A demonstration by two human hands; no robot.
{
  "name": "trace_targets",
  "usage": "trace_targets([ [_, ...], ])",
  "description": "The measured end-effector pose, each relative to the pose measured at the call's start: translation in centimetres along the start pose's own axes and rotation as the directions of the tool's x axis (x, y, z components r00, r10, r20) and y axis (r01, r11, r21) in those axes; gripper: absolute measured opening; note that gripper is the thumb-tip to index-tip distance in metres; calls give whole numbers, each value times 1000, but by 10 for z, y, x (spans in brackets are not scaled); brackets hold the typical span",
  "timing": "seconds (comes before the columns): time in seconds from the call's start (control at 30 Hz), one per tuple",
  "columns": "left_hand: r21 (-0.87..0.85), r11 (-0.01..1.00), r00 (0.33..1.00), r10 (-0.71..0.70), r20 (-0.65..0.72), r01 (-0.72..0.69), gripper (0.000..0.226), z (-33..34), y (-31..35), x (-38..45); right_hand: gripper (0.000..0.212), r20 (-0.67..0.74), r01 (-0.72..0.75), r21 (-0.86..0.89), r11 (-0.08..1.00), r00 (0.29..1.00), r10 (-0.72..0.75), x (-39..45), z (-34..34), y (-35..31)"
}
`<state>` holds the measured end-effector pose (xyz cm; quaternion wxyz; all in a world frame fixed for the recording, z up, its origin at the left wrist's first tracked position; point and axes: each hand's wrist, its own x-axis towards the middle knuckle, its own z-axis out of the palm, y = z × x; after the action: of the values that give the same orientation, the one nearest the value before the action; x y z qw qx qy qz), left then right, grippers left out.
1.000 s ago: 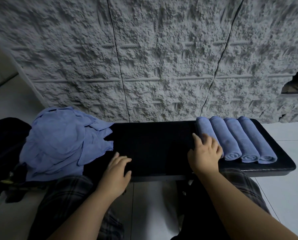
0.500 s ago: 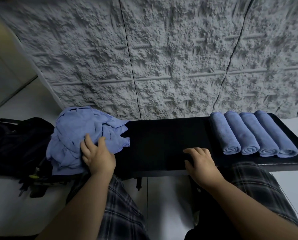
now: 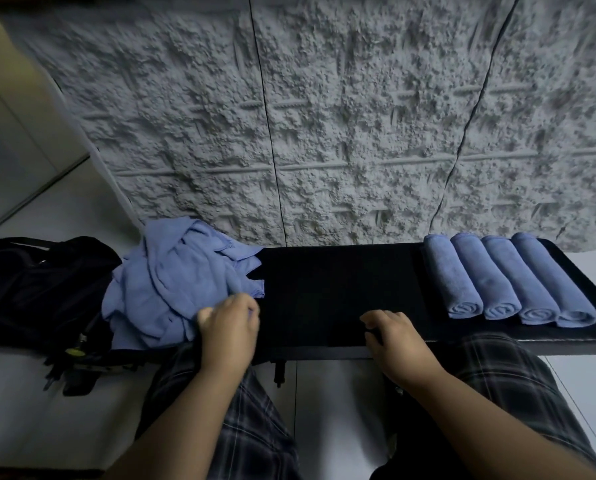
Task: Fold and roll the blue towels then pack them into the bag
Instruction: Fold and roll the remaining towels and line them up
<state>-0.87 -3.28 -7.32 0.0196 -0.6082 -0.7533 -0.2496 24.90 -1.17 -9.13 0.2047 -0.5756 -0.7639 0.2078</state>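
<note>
A loose heap of blue towels [image 3: 171, 282] lies at the left end of a black bench [image 3: 331, 289]. My left hand [image 3: 229, 327] grips the near right edge of that heap, fingers curled into the cloth. Several rolled blue towels [image 3: 507, 282] lie side by side at the bench's right end. My right hand [image 3: 393, 336] rests on the bench's front edge with fingers loosely bent, holding nothing. A black bag [image 3: 33, 289] sits on the floor left of the heap.
A rough grey textured wall [image 3: 324, 126] stands right behind the bench. Pale floor tiles [image 3: 327, 410] run under the bench, between my knees in plaid shorts [image 3: 255, 427]. Straps and a yellow-tagged clip [image 3: 74, 351] hang from the bag.
My left hand went from the bench to the heap and now pulls a towel's edge rightward. My right hand left the rolled towels and settled on the bench's front edge. The view shifted left.
</note>
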Motion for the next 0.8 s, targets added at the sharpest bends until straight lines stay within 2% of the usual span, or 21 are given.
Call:
trace_targets([
  [0.1,-90,957,961,277,-15,-277,28,-1,24,-17,34,21,70,6,998,997,-70,-7,3,-9],
  [0.17,-196,913,933,356,-46,-358,23,0,36,-27,44,41,141,56,988,989,-143,-13,4,-18],
  [0.23,-316,884,934,355,-27,-345,16,-1,48,-38,58,58,214,146,966,973,-224,-20,5,-28],
  [0.3,-411,845,928,373,-4,-342,5,-3,59,-49,60,52,265,264,927,956,-288,-25,6,-39],
  [0.43,-559,757,925,376,-51,-338,7,-25,84,-51,33,-32,312,359,880,946,-323,-27,-6,-60],
  [0.5,-571,737,921,377,-97,-361,10,-41,93,-46,28,-104,310,358,881,951,-292,-24,-19,-68],
  [0.57,-551,740,913,391,-113,-385,13,-60,99,-40,7,-158,294,350,890,954,-253,-24,-35,-79],
  [0.67,-496,768,908,403,-118,-405,18,-93,103,-33,18,-182,258,404,878,963,-199,-25,-59,-97],
  [0.8,-431,809,900,436,-16,-400,35,-144,110,-18,19,-188,268,423,866,961,-205,-22,-99,-127],
])
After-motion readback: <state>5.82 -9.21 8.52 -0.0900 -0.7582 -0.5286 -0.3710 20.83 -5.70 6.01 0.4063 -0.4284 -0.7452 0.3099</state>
